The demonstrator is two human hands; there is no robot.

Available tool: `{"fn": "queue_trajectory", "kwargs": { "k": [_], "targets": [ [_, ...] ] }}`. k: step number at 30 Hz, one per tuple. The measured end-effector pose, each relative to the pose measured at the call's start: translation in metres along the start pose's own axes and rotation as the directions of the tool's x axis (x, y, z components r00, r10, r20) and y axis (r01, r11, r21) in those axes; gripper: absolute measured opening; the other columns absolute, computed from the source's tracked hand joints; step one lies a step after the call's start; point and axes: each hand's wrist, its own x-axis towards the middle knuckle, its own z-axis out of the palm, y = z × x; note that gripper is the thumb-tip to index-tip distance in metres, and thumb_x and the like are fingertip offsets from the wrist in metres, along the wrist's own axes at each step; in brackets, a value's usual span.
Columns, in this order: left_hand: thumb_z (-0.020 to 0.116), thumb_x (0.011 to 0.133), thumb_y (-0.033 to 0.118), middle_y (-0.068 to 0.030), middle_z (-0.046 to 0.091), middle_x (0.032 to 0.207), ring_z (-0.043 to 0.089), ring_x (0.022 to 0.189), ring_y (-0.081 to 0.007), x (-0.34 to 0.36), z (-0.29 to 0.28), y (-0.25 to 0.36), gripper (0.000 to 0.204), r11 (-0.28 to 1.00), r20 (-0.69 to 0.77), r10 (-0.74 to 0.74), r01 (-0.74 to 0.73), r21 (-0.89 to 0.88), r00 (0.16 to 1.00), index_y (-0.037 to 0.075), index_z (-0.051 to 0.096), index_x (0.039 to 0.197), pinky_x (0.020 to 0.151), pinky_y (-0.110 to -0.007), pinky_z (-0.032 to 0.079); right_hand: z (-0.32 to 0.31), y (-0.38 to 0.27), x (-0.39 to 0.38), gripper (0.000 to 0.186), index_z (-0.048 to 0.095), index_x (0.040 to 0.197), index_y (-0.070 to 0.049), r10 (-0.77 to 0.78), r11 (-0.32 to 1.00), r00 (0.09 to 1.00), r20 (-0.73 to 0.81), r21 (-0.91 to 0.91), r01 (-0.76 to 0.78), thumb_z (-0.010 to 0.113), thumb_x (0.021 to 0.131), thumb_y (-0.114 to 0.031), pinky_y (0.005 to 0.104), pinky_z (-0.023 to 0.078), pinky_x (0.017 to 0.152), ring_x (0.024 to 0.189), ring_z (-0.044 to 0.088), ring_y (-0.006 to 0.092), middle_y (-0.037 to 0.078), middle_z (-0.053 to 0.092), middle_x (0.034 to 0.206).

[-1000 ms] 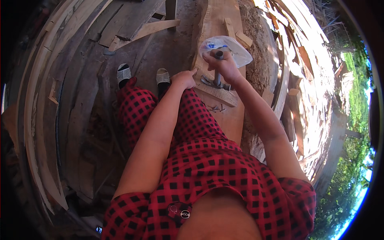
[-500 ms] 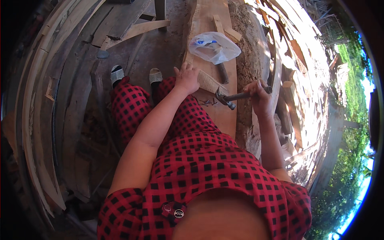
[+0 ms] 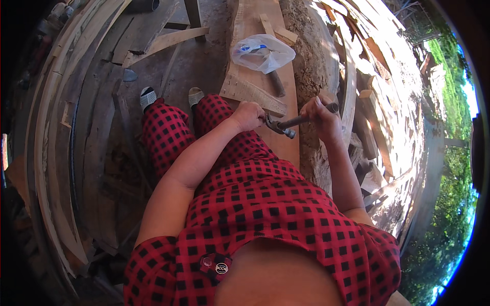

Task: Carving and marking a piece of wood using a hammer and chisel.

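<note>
My right hand (image 3: 324,118) is wrapped round the handle of a claw hammer (image 3: 296,121), its metal head pointing left over the plank (image 3: 287,148). Close by the hammer's claw is my left hand (image 3: 248,116), fingers drawn together at the plank's left edge; whatever they hold is hidden. Just beyond it a tapered piece of wood (image 3: 251,94) with small dark marks lies slantwise on the plank. Farther up sits a clear plastic bag (image 3: 263,54) with something blue in it. A dark bar-like handle (image 3: 276,83) sticks out from under the bag.
Two short wood offcuts (image 3: 285,34) lie at the plank's far end. A rough-barked log (image 3: 310,66) runs along its right side, with heaped split wood (image 3: 375,122) beyond. Long boards (image 3: 94,132) are stacked at the left. My feet (image 3: 148,96) rest on the floor.
My left hand has left the tapered wood and come nearer to me, beside the hammer head, its fingers now closed. The hammer has shifted slightly left in the picture.
</note>
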Motion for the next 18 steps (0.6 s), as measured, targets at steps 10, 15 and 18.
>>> {"fn": "queue_trajectory", "kwargs": {
  "k": [10, 15, 18],
  "targets": [
    [0.065, 0.068, 0.014, -0.0085, 0.066, 0.078, 0.062, 0.08, -0.0277, 0.002, -0.006, -0.007, 0.027, 0.999, -0.143, 0.024, -0.03, -0.04, 0.989, 0.011, 0.07, 0.094, 0.076, -0.039, 0.049, -0.004, 0.01, 0.005, 0.034, 0.052, 0.064, -0.006, 0.061, 0.936, 0.992, -0.112, -0.338, -0.095, 0.062, 0.089, -0.027, 0.0243, 0.041, 0.056, 0.06, 0.054, 0.0088, 0.001, 0.053, 0.06],
    [0.06, 0.072, 0.014, -0.005, 0.067, 0.091, 0.061, 0.091, -0.0276, 0.005, -0.044, -0.037, 0.037, 0.956, -0.46, -0.231, 0.287, 0.054, 0.857, 0.013, 0.065, 0.109, 0.08, -0.04, 0.048, 0.022, -0.002, 0.037, 0.033, 0.054, 0.065, -0.005, 0.009, 0.935, 0.999, -0.039, -0.354, -0.022, 0.063, 0.089, -0.026, 0.0247, 0.042, 0.055, 0.058, 0.054, 0.0089, 0.001, 0.054, 0.06],
    [0.06, 0.074, 0.015, -0.0073, 0.066, 0.105, 0.059, 0.101, -0.0281, 0.0, -0.063, -0.06, 0.039, 0.835, -0.406, -0.513, 0.549, -0.033, 0.756, 0.013, 0.063, 0.114, 0.087, -0.037, 0.047, 0.047, -0.004, 0.068, 0.033, 0.053, 0.065, -0.005, 0.018, 0.92, 0.999, 0.042, -0.391, 0.0, 0.062, 0.089, -0.026, 0.025, 0.042, 0.054, 0.057, 0.054, 0.0091, 0.001, 0.052, 0.059]
  ]
}}
